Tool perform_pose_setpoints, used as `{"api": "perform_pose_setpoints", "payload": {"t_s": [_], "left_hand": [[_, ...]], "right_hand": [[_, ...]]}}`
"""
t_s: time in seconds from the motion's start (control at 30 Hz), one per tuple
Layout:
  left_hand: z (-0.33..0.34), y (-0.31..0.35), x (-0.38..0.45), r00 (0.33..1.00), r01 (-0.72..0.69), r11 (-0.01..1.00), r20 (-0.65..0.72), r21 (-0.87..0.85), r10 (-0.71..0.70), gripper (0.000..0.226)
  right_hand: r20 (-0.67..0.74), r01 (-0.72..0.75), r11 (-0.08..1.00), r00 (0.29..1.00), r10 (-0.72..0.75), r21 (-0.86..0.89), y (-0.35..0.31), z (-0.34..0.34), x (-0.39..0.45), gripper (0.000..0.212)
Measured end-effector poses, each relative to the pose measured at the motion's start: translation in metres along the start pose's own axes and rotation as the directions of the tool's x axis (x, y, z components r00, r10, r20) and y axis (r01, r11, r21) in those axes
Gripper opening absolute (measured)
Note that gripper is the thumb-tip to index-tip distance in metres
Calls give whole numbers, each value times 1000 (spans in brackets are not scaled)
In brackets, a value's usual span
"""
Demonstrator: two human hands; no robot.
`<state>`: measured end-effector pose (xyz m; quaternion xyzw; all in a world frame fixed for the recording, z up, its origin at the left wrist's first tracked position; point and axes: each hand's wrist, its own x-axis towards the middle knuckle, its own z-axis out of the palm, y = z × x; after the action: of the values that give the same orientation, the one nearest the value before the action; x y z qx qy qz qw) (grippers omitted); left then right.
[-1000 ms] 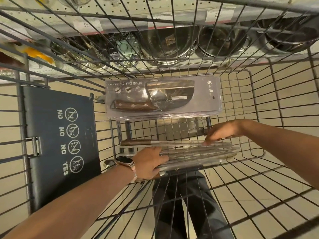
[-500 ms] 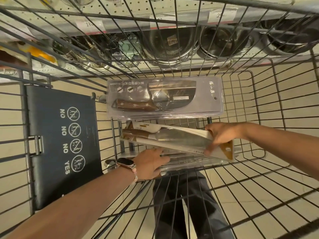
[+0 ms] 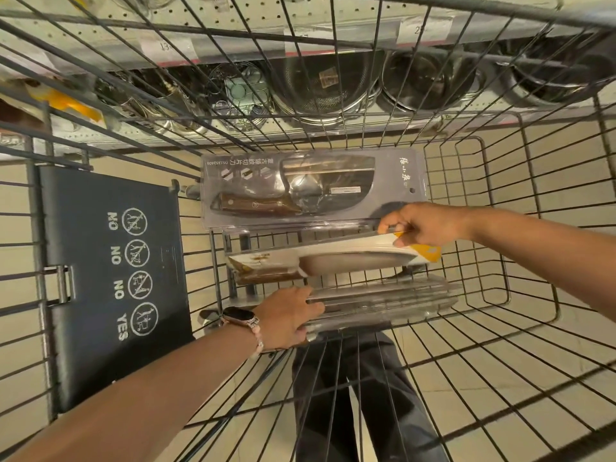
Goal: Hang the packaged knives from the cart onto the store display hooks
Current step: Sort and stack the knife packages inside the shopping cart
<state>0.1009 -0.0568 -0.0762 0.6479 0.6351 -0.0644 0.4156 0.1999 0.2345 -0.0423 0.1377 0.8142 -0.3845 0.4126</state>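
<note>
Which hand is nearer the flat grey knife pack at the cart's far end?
Right. The right hand pinches the lifted white knife pack just below the grey pack, almost overlapping its lower edge. The left hand sits lower, gripping the clear stack.

The cart (image 3: 473,331) is showing dark, matt metal wire. The knife package (image 3: 313,188) is gleaming with glossy clear plastic, its knife handle (image 3: 253,205) looking like polished wood. The seat flap (image 3: 100,261) is appearing as matt black plastic.
</note>
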Motion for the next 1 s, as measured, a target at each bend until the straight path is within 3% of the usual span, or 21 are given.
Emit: {"api": "perform_pose_setpoints", "payload": {"t_s": [0.3,0.6,0.67,0.87,0.93,1.0], "left_hand": [[-19,-6,5,1000,-18,981,20,-193,22,11],[-44,-19,23,960,88,916,279,-391,27,27],[-45,-20,25,957,108,919,289,-380,7,16],[-39,-26,28,968,75,968,251,-241,-12,22],[-42,-28,30,967,104,956,254,-274,-33,27],[-48,-29,31,973,113,949,228,-293,-45,28]], "right_hand": [[224,-160,984,959,173,-76,9,34,17,34],[328,-166,959,915,237,-230,3,32,31,42],[333,-196,954,905,265,-227,5,39,33,41],[154,-230,965,956,248,-127,9,54,28,34],[29,-262,958,963,267,-113,13,62,26,40],[-107,-204,978,974,198,-44,17,67,21,42]]}}
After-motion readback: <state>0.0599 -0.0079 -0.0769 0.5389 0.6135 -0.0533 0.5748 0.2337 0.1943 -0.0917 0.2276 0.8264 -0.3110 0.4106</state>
